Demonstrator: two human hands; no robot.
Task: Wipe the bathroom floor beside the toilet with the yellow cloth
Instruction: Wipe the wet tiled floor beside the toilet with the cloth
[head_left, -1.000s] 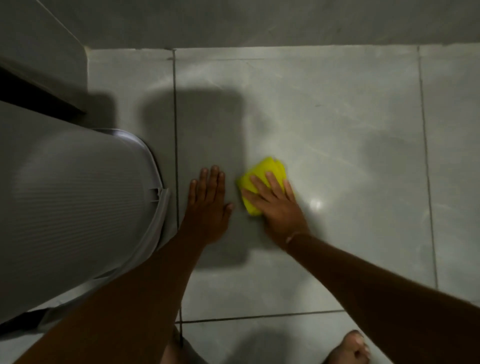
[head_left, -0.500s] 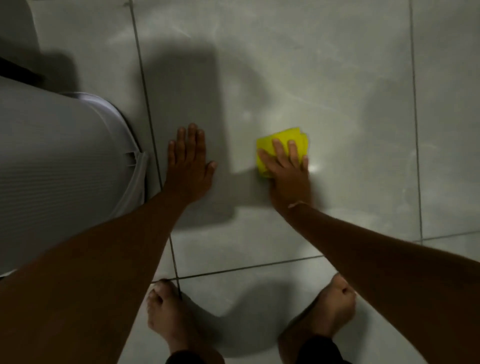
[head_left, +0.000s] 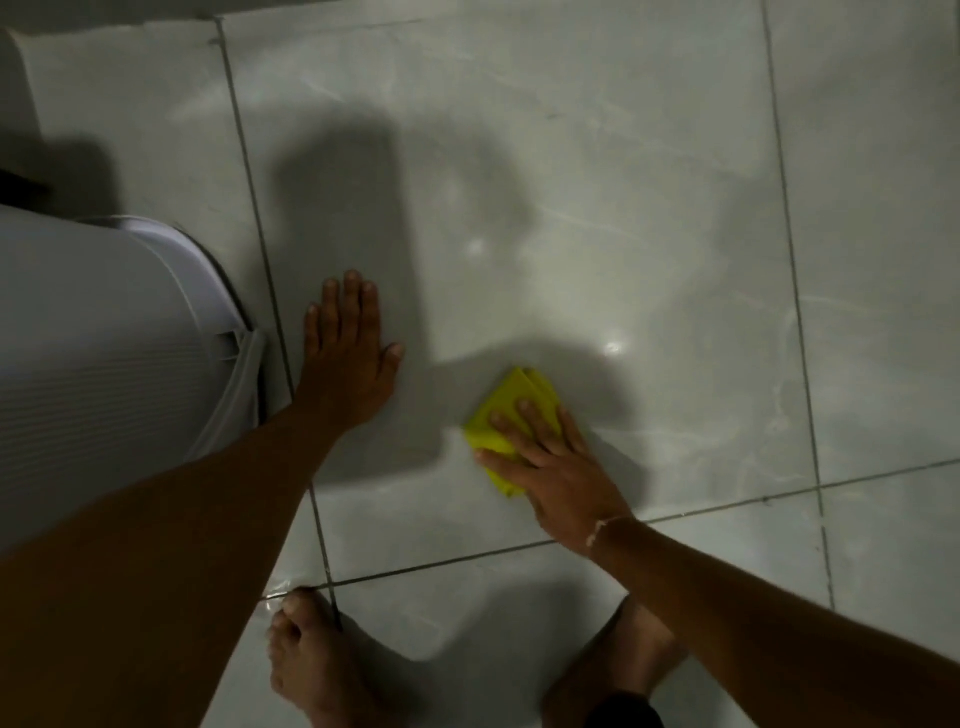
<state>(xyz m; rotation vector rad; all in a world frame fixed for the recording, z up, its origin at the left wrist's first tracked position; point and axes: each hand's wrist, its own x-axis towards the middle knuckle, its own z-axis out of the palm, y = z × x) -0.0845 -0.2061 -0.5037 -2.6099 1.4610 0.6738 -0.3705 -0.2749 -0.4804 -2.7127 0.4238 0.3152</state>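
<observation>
Head view, looking steeply down: glossy grey tiled floor (head_left: 597, 182) crossed by dark grout lines, with a pale ribbed toilet (head_left: 104, 353) filling the left edge. Right hand (head_left: 558, 462) flat on the yellow cloth (head_left: 511, 402), palm down, fingers (head_left: 535, 415) extended and slightly spread, pressing rather than clutching, nothing curled around the fabric. Cloth folded into a compact pad, lying on the large tile right of centre, its long axis slanting from lower left to upper right, one corner pointing up and away toward the bright glint on the tile; near half hidden under the palm. Thin pale band at the right wrist. Left hand (head_left: 350, 358) planted flat on the same tile, just beside the toilet's base and the vertical grout line, fingers straight and close together, thumb out to the right, holding nothing; well apart from the cloth. Two bare feet at the bottom edge, left foot (head_left: 311, 670) by the grout crossing, right foot (head_left: 623, 660) partly hidden beneath the right forearm. Broad dark shadows across the tile between and above the hands.
</observation>
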